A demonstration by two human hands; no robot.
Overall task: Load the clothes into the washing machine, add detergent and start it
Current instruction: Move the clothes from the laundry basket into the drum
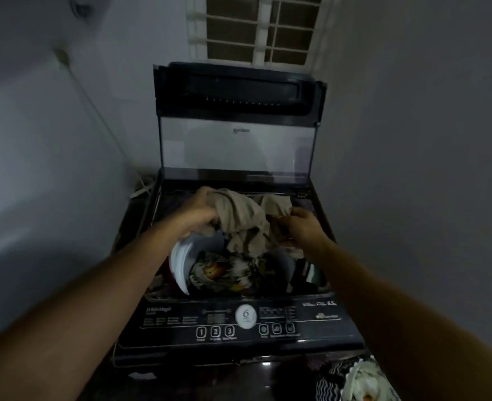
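A dark top-loading washing machine (181,319) stands in front of me with its lid (236,149) raised upright. Both my hands hold a bunched beige garment (244,218) over the open drum. My left hand (201,211) grips its left side and my right hand (302,227) grips its right side. Below it, a patterned cloth (224,273) lies inside the white-rimmed drum (179,264). The control panel (311,321) with numbered buttons faces me at the front.
White walls close in on both sides, and a barred window (256,27) sits behind the machine. A cable and plug (142,188) lie at the back left. More striped and pale clothes (352,380) are piled at the lower right.
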